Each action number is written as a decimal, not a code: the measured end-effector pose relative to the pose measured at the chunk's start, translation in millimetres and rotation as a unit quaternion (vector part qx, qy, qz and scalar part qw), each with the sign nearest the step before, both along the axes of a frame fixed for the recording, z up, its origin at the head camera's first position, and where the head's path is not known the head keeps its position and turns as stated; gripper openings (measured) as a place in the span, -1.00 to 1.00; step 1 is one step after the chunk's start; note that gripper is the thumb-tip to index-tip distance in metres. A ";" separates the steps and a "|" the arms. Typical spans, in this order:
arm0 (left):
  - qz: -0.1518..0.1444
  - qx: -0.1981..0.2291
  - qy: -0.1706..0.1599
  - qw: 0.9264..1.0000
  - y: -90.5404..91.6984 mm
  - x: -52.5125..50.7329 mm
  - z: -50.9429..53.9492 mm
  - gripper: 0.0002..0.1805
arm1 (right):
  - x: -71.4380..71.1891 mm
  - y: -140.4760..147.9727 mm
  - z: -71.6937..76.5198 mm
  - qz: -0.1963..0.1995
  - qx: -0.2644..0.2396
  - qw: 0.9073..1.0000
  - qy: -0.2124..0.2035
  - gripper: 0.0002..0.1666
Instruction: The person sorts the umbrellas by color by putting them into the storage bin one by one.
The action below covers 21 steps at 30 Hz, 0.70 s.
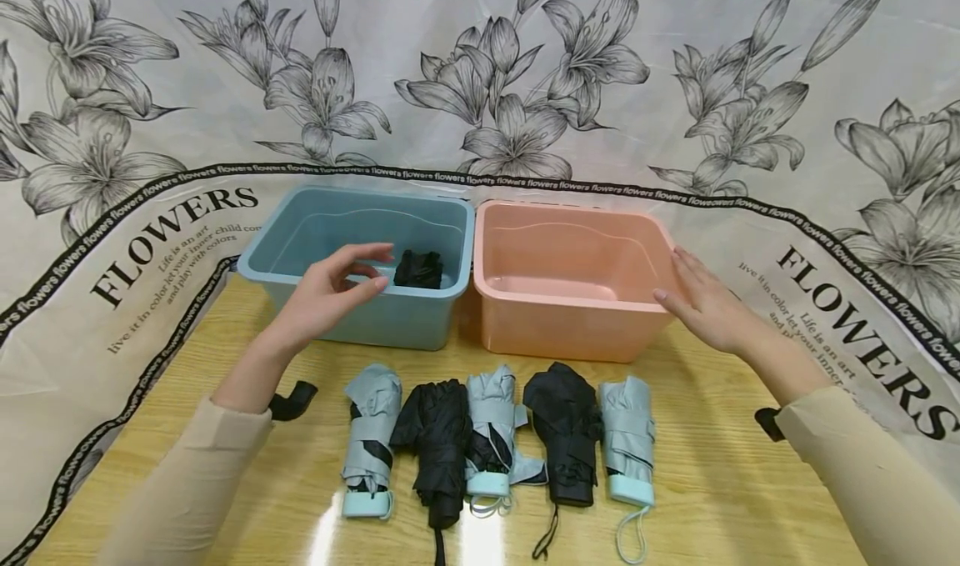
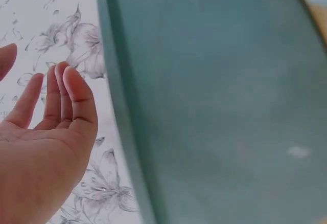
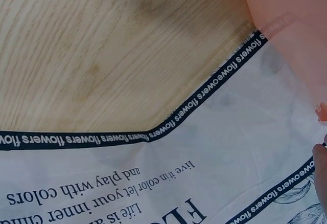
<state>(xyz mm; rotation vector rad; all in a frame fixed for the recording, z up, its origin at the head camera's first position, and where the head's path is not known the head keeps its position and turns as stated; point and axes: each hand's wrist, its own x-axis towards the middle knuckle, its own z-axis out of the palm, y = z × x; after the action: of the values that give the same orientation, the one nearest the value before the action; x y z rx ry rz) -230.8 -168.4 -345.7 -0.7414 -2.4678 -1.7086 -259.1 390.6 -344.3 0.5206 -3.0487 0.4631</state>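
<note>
Left fingers (image 2: 83, 104) loosely curved, right fingers (image 1: 693, 270) straight; black bundle (image 1: 418, 270) in head view only

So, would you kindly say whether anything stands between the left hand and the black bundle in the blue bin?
Nothing visible does: in the head view, only an open gap separates the left hand from the black bundle.

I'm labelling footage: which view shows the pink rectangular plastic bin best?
The head view: the pink rectangular plastic bin shows almost whole, interior included. The right wrist view catches only part; the left wrist, none.
</note>
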 end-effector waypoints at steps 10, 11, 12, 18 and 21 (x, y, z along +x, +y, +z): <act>0.003 -0.010 -0.010 1.000 -8.1 39.7 -59.4 -0.51 | -1.6 2.6 -3.6 -0.003 0.001 1.000 0.001 -0.02; 0.003 -0.017 -0.013 1.000 -8.9 42.0 -65.0 -0.51 | -1.9 2.7 -3.8 -0.002 0.001 1.000 0.003 -0.02; 0.003 -0.023 -0.017 1.000 -9.8 43.9 -70.8 -0.51 | -2.3 2.7 -3.8 -0.001 0.002 1.000 0.003 -0.02; 0.006 -0.082 -0.039 0.996 -15.3 52.6 -103.5 -0.47 | -3.7 3.4 -3.8 0.000 0.001 1.000 0.003 -0.02; -0.001 -0.112 -0.052 0.992 -18.8 58.1 -115.0 -0.36 | -2.8 3.1 -3.8 0.002 0.000 1.000 0.003 -0.03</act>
<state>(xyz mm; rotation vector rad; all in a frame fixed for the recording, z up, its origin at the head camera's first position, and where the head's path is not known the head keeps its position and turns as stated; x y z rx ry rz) -172.7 -187.2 -460.6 -0.6880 -2.7634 -1.5235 -261.9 393.6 -348.1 0.5270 -3.0427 0.4619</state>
